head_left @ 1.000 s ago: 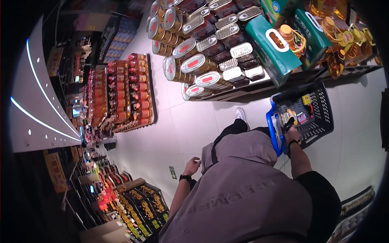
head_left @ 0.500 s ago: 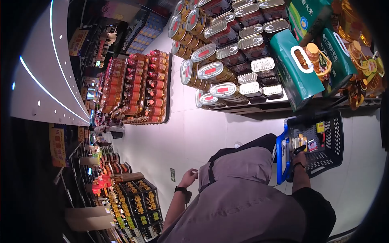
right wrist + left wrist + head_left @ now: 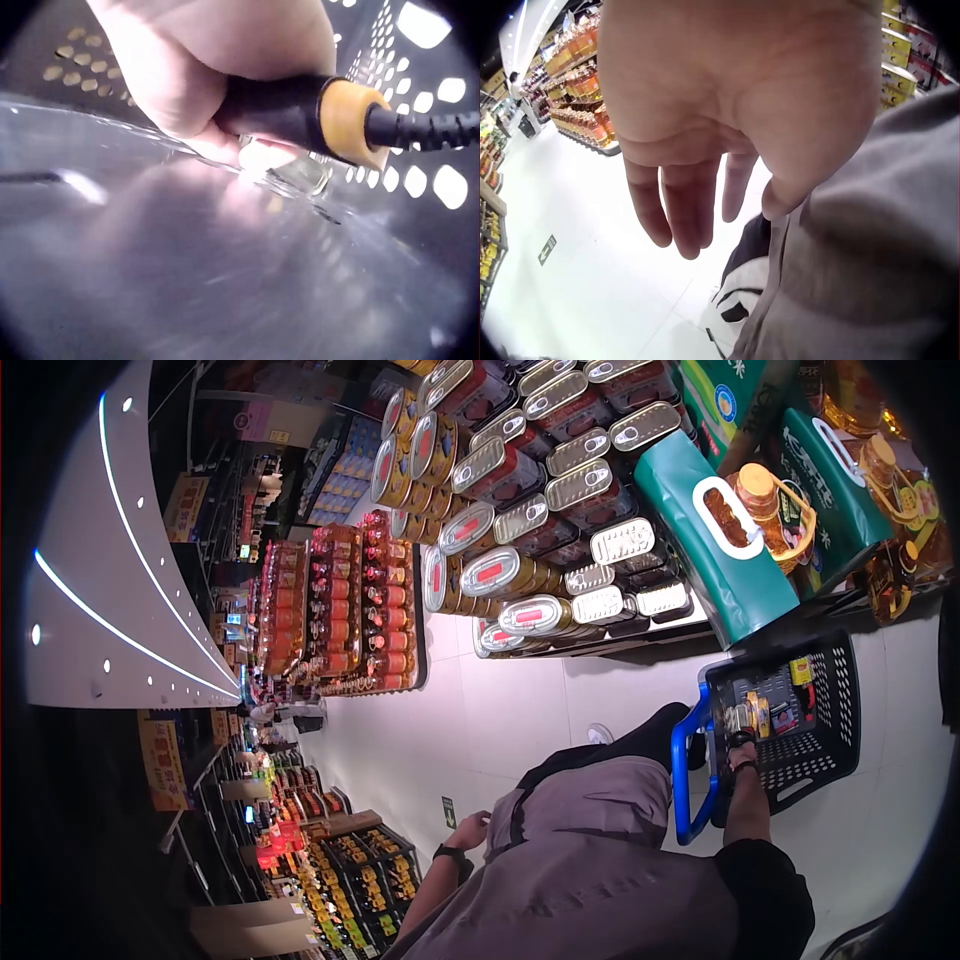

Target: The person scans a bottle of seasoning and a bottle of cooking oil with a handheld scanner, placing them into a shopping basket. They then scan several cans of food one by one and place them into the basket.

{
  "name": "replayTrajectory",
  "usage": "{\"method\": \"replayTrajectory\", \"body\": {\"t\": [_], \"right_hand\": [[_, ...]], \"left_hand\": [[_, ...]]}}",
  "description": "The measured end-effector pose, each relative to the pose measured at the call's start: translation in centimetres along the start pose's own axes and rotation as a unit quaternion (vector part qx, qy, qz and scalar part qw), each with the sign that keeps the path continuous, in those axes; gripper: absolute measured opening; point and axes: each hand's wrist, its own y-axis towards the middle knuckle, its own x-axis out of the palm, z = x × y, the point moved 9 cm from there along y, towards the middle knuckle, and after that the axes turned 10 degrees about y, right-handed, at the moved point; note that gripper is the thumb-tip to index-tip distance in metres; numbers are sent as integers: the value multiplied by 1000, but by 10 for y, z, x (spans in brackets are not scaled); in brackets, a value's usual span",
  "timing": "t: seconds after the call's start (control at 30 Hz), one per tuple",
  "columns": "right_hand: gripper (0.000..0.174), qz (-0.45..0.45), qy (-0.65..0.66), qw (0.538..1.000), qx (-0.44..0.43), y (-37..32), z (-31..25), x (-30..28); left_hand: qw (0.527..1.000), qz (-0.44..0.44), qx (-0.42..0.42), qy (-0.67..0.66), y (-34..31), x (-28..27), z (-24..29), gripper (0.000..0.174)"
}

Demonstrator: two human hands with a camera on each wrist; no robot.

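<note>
My right hand (image 3: 743, 752) reaches down into a black shopping basket (image 3: 782, 802) with a blue handle (image 3: 684, 770). Its fingers curl round a black handle (image 3: 274, 109) with a yellow collar (image 3: 351, 120) and a ribbed cord, seen in the right wrist view. Beside that hand in the basket are a jar (image 3: 740, 718) and a small yellow pack (image 3: 801, 671). A blurred, shiny clear surface (image 3: 172, 277) fills the lower right wrist view. My left hand (image 3: 727, 97) hangs beside the grey shirt (image 3: 870, 255), fingers relaxed and holding nothing.
Stacked tins (image 3: 520, 520) and green carry packs (image 3: 715, 545) crowd a display just ahead of the basket. Bottles of oil (image 3: 335, 610) rise on a pallet to the left. Lower left stands a shelf of bottles (image 3: 370, 870). Pale floor tiles (image 3: 500, 710) lie between.
My right hand has gone deeper into the basket with the black handle. The basket sits lower and farther right in view. My left hand stays by my side.
</note>
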Motion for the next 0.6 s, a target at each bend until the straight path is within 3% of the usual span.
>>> {"method": "replayTrajectory", "body": {"t": [0.03,0.07,0.17,0.23,0.3,0.33,0.37,0.43,0.47,0.5,0.57,0.6], "right_hand": [[14,-48,118,991,31,-94,-53,-59],[12,-65,120,991,15,-138,-88,-84],[7,-142,101,984,-47,-185,-122,-117],[16,-88,146,983,-67,-208,-133,-150],[24,-17,49,971,-234,-228,-171,-182],[33,-76,67,980,-171,-258,-192,-200],[33,-66,54,981,-172,-270,-203,-208],[27,71,49,990,-116,-284,-203,-252],[25,-13,84,995,-44,-261,-186,-244],[25,31,65,997,-15,-269,-188,-261],[28,125,76,987,-60,-279,-189,-291],[31,189,51,977,-80,-315,-205,-312]], "left_hand": [[999,0,-8,-36,-11,-24,18,48],[999,17,9,-28,-10,-43,29,46],[993,82,75,-37,-11,-103,90,40],[979,116,139,-97,-11,-141,139,43],[951,199,218,-94,-22,-187,191,48],[941,218,243,-92,-30,-212,215,50],[929,236,269,-90,-35,-237,237,53],[884,330,324,-68,-38,-288,267,57],[859,369,348,-67,-32,-310,278,59],[831,407,373,-64,-27,-333,289,61],[800,441,405,-47,-20,-379,311,62],[778,470,416,-29,-12,-395,316,64]]}}
